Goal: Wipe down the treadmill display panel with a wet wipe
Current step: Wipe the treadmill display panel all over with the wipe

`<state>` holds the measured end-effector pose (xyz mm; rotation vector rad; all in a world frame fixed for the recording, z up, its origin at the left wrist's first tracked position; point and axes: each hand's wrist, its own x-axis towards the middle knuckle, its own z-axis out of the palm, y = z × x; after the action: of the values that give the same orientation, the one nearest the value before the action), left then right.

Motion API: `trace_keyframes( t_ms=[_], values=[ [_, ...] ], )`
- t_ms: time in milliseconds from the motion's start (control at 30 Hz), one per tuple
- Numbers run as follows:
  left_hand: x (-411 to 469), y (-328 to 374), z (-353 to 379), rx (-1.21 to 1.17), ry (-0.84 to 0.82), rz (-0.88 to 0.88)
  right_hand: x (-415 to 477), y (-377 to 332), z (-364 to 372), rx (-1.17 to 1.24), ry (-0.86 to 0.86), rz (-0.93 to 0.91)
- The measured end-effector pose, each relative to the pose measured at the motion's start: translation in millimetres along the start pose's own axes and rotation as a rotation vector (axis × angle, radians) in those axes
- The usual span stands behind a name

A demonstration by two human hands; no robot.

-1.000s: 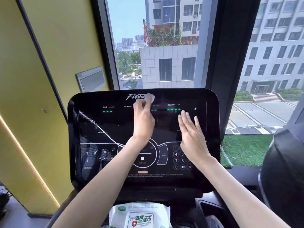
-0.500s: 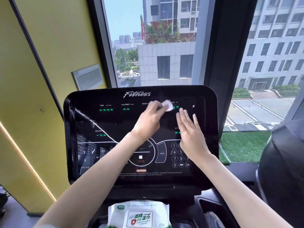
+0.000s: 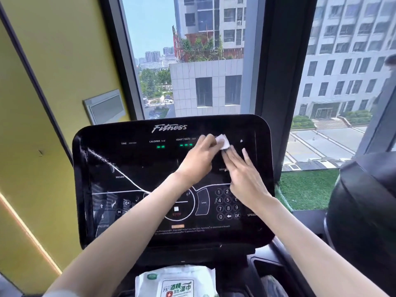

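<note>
Bright daylight pours toward you through the window (image 3: pixel 192 61), leaving the glossy black display panel (image 3: pixel 128 163) streaked with reflections, while wide-angle distortion bends the yellow wall (image 3: pixel 53 82) and frame edges, and focus stays mostly sharp.

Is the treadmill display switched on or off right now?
On. The display panel shows lit green dashes under CALORIES and HEART RATE, and the keypad numbers glow white, while the left hand presses the wet wipe against it.
</note>
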<state>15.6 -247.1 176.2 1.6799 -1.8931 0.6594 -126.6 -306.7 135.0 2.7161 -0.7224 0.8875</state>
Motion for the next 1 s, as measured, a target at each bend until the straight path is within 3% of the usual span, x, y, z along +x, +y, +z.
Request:
trace_keyframes(
  t_ms=[67,167,200,333,467,500,600,633,767,900,1000],
  values=[
    [5,-9,-5,-0.012,-0.012,0.03,-5,5,-2,0.006,0.035,0.069],
    [14,-12,-4,-0.086,0.201,-0.274,-17,13,-3,0.037,0.099,0.203],
    [14,-6,-1,-0.077,0.189,-0.265,-20,15,-2,0.035,0.1,0.213],
    [8,8,7,0.036,-0.115,0.182,-26,19,-2,-0.034,0.023,0.173],
    [29,-1,4,-0.087,0.137,-0.203,-30,20,0,-0.084,-0.039,0.17],
    [29,4,5,-0.08,0.121,-0.178,-29,19,0,-0.091,-0.045,0.17],
    [22,14,10,0.003,-0.132,0.216,-29,21,0,-0.11,-0.057,0.166],
    [25,11,7,-0.003,-0.164,0.263,-29,22,0,-0.11,-0.063,0.166],
    [45,6,6,-0.159,0.033,-0.05,-30,22,2,-0.091,-0.078,0.165],
    [37,21,11,-0.045,-0.186,0.267,-30,23,0,-0.095,-0.077,0.165],
    [52,12,8,-0.001,-0.069,0.101,-31,24,1,-0.068,-0.052,0.134]
  ],
)
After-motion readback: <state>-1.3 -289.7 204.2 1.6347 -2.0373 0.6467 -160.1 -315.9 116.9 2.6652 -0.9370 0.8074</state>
